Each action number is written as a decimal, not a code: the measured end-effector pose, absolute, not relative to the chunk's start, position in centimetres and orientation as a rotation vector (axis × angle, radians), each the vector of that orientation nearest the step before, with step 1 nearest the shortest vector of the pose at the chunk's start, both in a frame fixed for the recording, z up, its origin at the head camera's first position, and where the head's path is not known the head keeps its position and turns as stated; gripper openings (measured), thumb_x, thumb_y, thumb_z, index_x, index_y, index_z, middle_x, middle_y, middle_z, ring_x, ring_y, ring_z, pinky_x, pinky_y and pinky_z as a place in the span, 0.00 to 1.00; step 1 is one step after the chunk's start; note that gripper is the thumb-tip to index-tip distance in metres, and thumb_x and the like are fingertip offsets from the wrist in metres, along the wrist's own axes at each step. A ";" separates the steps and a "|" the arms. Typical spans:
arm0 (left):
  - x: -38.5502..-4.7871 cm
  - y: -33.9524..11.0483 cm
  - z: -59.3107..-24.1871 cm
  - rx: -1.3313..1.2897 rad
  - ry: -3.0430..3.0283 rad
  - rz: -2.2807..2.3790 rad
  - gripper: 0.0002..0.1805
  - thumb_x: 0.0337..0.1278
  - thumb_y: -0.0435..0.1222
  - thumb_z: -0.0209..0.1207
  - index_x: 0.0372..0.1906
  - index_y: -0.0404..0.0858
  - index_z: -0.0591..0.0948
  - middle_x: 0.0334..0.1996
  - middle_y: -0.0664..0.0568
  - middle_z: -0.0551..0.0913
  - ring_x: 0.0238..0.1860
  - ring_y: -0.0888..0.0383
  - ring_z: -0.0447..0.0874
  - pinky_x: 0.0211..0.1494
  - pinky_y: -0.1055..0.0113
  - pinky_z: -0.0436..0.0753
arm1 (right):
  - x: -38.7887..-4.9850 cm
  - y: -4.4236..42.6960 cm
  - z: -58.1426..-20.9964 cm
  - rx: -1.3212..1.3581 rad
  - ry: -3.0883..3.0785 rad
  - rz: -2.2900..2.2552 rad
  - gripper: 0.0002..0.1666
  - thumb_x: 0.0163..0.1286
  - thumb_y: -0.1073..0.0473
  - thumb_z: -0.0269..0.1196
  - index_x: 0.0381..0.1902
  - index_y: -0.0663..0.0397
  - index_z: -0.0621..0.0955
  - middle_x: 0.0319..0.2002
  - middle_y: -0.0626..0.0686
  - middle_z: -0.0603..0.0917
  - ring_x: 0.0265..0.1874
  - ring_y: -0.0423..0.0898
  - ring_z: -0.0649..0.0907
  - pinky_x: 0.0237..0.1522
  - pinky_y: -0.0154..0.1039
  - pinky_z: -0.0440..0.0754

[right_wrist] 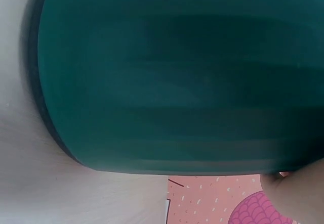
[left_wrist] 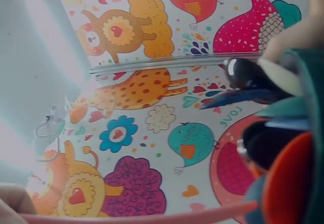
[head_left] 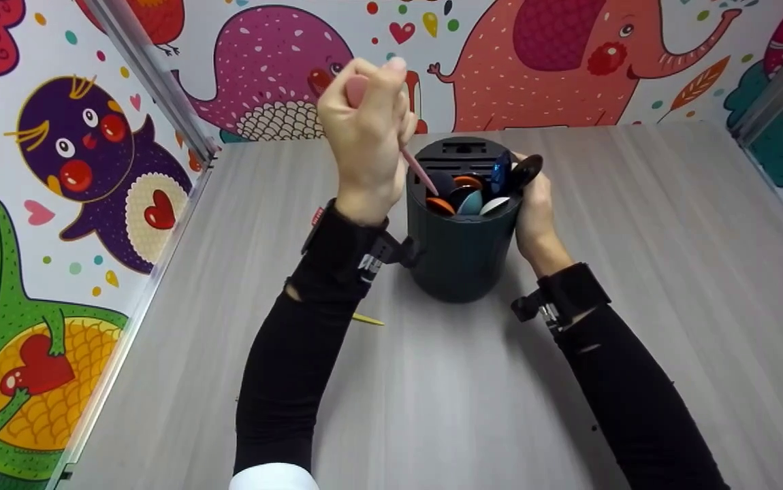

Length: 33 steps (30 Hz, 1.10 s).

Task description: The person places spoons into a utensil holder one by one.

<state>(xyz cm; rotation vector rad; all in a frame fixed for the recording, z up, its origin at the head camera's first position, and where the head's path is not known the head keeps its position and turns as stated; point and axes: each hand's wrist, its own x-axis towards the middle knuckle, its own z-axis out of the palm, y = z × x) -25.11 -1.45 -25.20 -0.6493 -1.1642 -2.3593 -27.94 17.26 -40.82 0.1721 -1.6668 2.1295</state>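
Observation:
My left hand (head_left: 368, 136) grips a pink spoon (head_left: 419, 171) in a fist, its rounded end partly hidden by the fingers. The thin tip slants down to the opening of a dark green utensil holder (head_left: 459, 258). In the left wrist view the pink handle (left_wrist: 167, 218) reaches across to an orange utensil (left_wrist: 288, 178). My right hand (head_left: 536, 214) holds the holder's right side, with its fingertips hidden behind it. Orange, teal, white, blue and black rounded utensil ends stick up from the holder. The right wrist view is mostly the holder's green wall (right_wrist: 177, 82).
A yellow tapered piece (head_left: 368, 319) lies on the grey table (head_left: 446, 395), partly covered by the left forearm. Slots show in the rear of the holder's top. Cartoon-printed panels (head_left: 391, 41) stand at the back and sides.

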 end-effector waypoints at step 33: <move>-27.2 0.2 -33.2 -0.645 -1.637 -2.245 0.22 0.76 0.32 0.49 0.19 0.45 0.73 0.13 0.59 0.74 0.12 0.63 0.66 0.15 0.71 0.66 | -27.8 17.3 -40.9 0.216 -1.652 2.128 0.36 0.81 0.32 0.47 0.51 0.54 0.87 0.40 0.45 0.87 0.43 0.39 0.81 0.53 0.33 0.77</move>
